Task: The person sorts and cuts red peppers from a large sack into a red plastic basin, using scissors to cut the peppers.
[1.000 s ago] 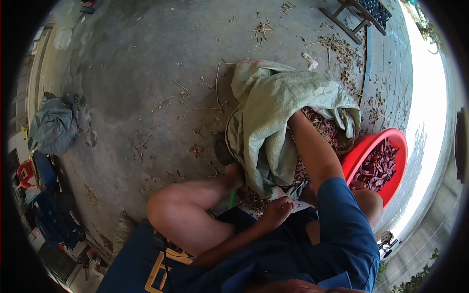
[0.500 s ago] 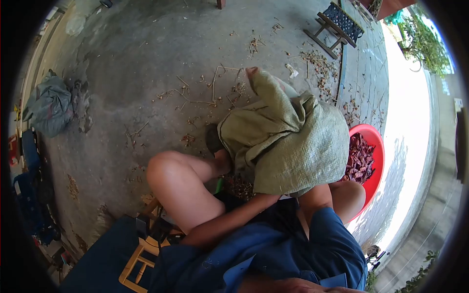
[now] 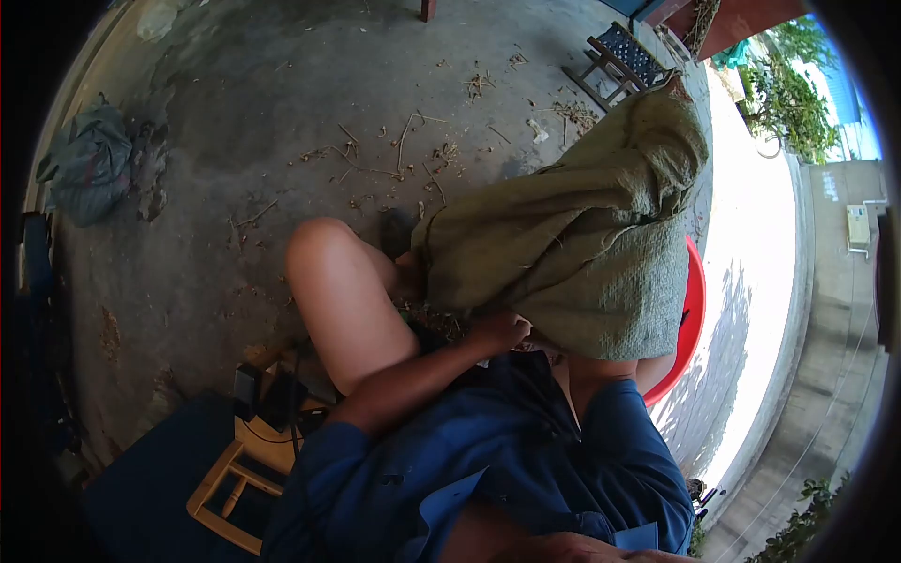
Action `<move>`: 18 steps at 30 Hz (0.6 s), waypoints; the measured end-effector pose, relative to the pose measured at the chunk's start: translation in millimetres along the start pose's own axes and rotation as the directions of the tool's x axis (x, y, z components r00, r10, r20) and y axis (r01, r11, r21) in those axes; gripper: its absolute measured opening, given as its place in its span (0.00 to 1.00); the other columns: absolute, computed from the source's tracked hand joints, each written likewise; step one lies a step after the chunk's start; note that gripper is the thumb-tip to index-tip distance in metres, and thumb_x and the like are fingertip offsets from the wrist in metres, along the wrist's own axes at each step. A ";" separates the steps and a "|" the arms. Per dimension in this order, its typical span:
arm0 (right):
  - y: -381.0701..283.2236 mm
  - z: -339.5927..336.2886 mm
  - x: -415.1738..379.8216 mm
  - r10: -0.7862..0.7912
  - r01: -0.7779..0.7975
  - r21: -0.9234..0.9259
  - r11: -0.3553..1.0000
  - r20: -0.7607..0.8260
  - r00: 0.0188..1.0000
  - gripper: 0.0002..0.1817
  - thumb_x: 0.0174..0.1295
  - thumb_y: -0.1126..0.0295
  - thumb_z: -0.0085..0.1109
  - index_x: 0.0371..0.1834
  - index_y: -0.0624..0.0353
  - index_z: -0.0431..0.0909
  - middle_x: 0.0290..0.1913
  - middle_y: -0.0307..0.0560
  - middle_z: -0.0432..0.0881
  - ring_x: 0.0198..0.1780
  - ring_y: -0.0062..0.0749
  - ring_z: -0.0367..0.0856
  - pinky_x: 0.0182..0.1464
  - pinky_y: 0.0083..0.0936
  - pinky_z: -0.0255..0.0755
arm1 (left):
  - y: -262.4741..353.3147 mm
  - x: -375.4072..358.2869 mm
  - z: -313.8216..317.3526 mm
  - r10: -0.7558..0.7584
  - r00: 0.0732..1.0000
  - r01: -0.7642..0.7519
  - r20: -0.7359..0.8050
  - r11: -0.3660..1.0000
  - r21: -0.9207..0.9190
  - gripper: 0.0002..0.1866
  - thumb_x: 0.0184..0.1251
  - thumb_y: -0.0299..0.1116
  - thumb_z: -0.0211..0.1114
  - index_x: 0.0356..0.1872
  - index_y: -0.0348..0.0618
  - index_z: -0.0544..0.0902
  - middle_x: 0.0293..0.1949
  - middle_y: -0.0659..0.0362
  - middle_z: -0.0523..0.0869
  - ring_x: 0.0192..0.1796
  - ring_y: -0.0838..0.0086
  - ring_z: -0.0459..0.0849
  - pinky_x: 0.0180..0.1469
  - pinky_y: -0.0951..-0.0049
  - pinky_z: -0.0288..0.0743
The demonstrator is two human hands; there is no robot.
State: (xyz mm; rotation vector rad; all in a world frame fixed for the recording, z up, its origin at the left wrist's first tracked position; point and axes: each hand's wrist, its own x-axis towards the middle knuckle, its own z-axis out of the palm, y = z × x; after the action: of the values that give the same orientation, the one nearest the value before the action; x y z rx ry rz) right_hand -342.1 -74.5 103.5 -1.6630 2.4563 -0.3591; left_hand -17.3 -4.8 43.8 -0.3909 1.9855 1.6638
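A large olive-green woven sack [image 3: 563,225] spreads over my lap and up to the right. My left hand [image 3: 502,332] is closed at the sack's near edge, knuckles up, gripping the fabric. From the right, my bare forearm goes in under the sack's near edge. That hand is covered by the cloth, so its fingers do not show. To the right of the sack, a red basin [image 3: 695,319] shows only its curved side; most of it is behind the cloth.
Dry stalks and plant bits [image 3: 404,155] litter the concrete floor. A low woven-seat stool [image 3: 629,56] stands at the far right. Left lie a stuffed grey-green bag [image 3: 89,169] and, closer, a wooden chair [image 3: 235,469].
The sack has stretched out, its far end swinging up and right. It now covers the dried red chillies in the basin. My left hand has come into view at its edge.
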 end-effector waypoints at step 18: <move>-38.8 -28.2 62.7 -0.188 0.180 0.173 0.968 0.034 0.982 0.29 0.69 0.48 0.50 0.64 0.57 0.75 0.69 0.52 0.74 0.67 0.46 0.74 0.71 0.48 0.64 | -7.1 6.9 -7.2 0.197 0.958 -0.232 -0.211 0.960 -0.158 0.14 0.62 0.37 0.57 0.29 0.38 0.85 0.28 0.45 0.86 0.32 0.52 0.86 0.39 0.55 0.77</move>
State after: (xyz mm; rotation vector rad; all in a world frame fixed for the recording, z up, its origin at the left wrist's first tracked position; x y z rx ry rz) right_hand -338.1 -143.4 142.0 -1.8070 2.1736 -0.5274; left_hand -20.8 -12.6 35.0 -0.4283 2.0833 2.0222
